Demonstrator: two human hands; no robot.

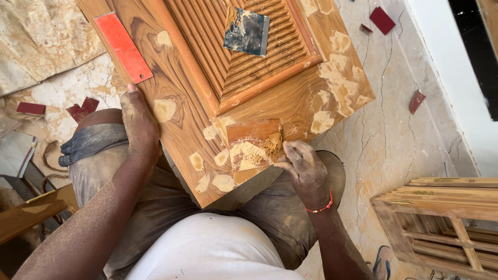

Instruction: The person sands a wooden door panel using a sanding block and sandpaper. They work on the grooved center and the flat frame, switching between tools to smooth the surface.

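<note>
The door panel (171, 103) across my lap is orange-brown wood with dark, wavy grain, dotted with pale cream patches of filler (332, 88). Its raised centre is ribbed in fine parallel lines. The small board (252, 150) under my right hand (307, 173) is the same orange-brown, smeared with pale yellow paste. My left hand (139, 127) is dusted grey-tan. On the far side lies a bright red-orange strip (123, 46), and a scraper blade (247, 32) mottled grey, black and cream. My wrist wears a red band (321, 208). My shirt (212, 249) is white, my trousers dusty grey-brown. The floor (384, 129) is cream marble with dark veins.
</note>
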